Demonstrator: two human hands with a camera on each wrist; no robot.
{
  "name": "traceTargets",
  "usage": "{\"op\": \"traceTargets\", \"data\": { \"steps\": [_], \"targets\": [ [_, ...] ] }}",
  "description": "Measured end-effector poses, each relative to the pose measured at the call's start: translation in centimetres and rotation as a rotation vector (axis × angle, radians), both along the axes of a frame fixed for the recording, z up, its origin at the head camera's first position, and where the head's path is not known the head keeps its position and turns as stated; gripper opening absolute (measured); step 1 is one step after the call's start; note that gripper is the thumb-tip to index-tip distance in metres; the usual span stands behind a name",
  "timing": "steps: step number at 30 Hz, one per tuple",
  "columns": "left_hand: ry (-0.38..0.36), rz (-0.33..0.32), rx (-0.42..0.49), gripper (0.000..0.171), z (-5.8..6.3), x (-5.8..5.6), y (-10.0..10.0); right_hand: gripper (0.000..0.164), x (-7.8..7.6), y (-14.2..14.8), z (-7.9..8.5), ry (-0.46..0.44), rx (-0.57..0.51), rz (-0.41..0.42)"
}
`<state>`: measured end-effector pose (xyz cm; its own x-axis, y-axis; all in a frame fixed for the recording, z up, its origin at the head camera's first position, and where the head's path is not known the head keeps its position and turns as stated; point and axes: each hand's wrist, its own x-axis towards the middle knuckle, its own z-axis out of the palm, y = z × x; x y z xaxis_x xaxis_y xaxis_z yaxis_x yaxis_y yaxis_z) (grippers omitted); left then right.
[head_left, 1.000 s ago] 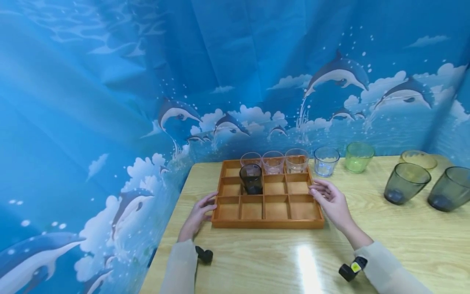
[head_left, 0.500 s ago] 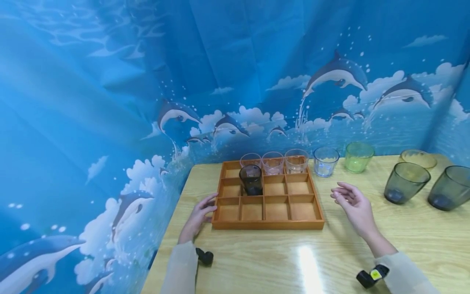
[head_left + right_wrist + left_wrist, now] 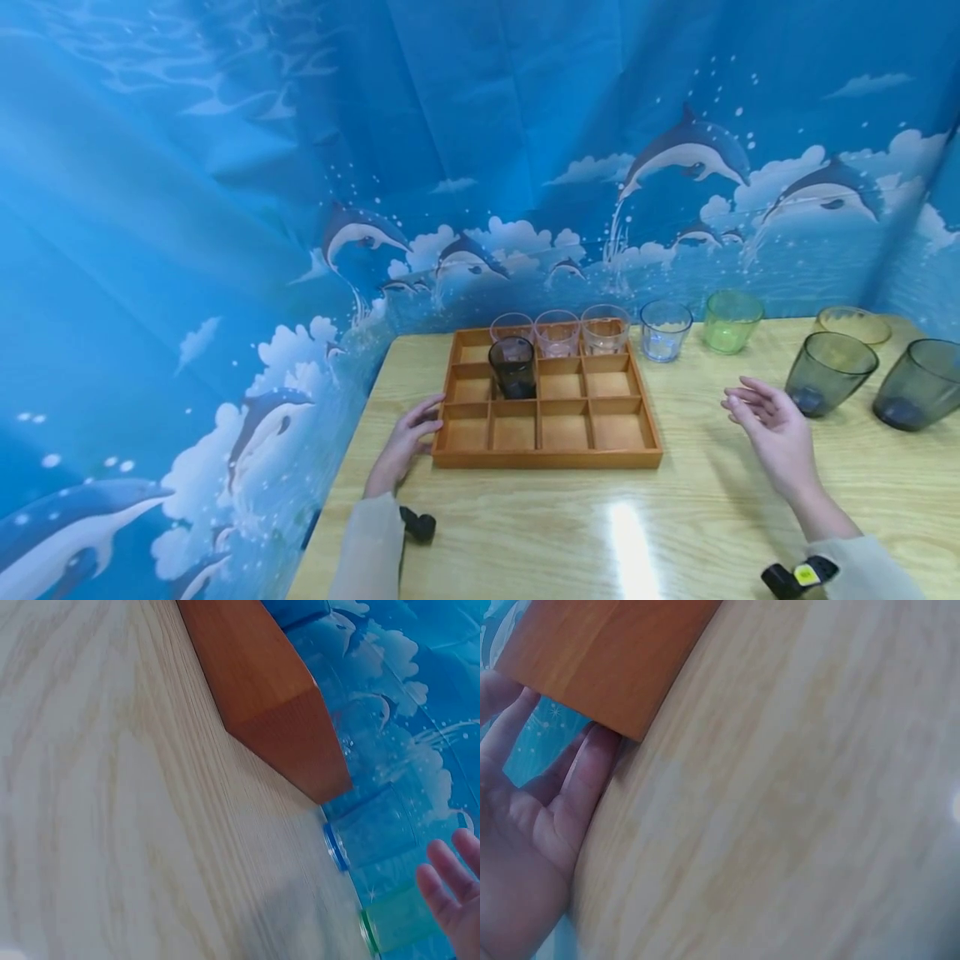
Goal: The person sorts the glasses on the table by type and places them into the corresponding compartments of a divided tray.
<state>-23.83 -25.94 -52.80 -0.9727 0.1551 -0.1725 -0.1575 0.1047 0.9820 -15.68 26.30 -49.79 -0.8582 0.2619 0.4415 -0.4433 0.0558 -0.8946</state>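
Observation:
A wooden compartment tray [image 3: 547, 458] lies on the table. My left hand [image 3: 401, 446] is at its left side; in the left wrist view the fingertips [image 3: 600, 750] touch the tray's end. My right hand [image 3: 776, 433] is raised over the table, fingers loosely bent, holding nothing, just in front of a grey glass [image 3: 832, 362]. A dark glass [image 3: 513, 371] stands in the middle row, second compartment from the left. Behind it are a clear glass [image 3: 512, 323], a pinkish glass [image 3: 557, 336] and another clear glass [image 3: 606, 332] in the back row.
Right of the tray stand a blue glass [image 3: 665, 333] and a green glass [image 3: 732, 323]. A yellowish glass [image 3: 853, 327] is at the back right, and a second grey glass [image 3: 918, 387] stands near the right edge. A dolphin-print curtain [image 3: 480, 167] hangs behind the table.
My right hand has let go of the tray's right side and moved right, toward the grey glasses. The left hand and the tray have stayed in place.

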Motion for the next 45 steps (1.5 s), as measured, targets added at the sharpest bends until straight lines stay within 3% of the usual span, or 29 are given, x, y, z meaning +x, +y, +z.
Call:
{"op": "traceTargets", "data": {
  "steps": [4, 7, 12, 16, 24, 29, 32, 35, 37, 45],
  "targets": [
    [-0.012, -0.01, 0.009, 0.048, -0.1, 0.0, -0.1, 0.038, 0.7, 1.1, 0.2, -0.011, -0.009, -0.073],
    [-0.017, -0.034, 0.016, 0.049, 0.2, 0.1, -0.1, 0.039, 1.2, 1.8, 0.4, -0.061, 0.029, -0.188],
    [-0.024, -0.068, 0.006, 0.05, 1.9, 0.7, 0.3, 0.04, 1.6, 2.9, 0.6, -0.192, 0.1, -0.384],
    [-0.022, -0.075, 0.0, 0.05, 2.5, 1.1, 0.5, 0.041, 1.9, 3.6, 0.9, -0.249, 0.055, -0.449],
    [-0.025, -0.083, 0.019, 0.049, 2.2, 1.3, 0.2, 0.045, 2.6, 4.9, 0.7, -0.241, 0.024, -0.516],
    [-0.022, -0.064, 0.023, 0.049, 2.0, 1.1, 0.3, 0.058, 1.1, 7.7, -2.0, -0.271, 0.103, -0.594],
    [-0.018, -0.037, 0.021, 0.049, 1.1, 0.5, 0.2, 0.068, 0.7, 8.4, -2.0, -0.346, 0.139, -0.611],
    [-0.009, -0.011, 0.017, 0.049, 0.1, 0.1, 0.0, 0.074, 1.0, 7.6, -0.1, -0.431, 0.141, -0.601],
    [-0.003, -0.002, 0.015, 0.048, 0.0, 0.1, 0.0, 0.077, 0.9, 7.6, 0.6, -0.481, 0.143, -0.585],
    [0.007, -0.001, 0.014, 0.048, 0.0, 0.0, 0.1, 0.094, -0.3, 8.9, 0.1, -0.581, 0.194, -0.499]
  ]
}}
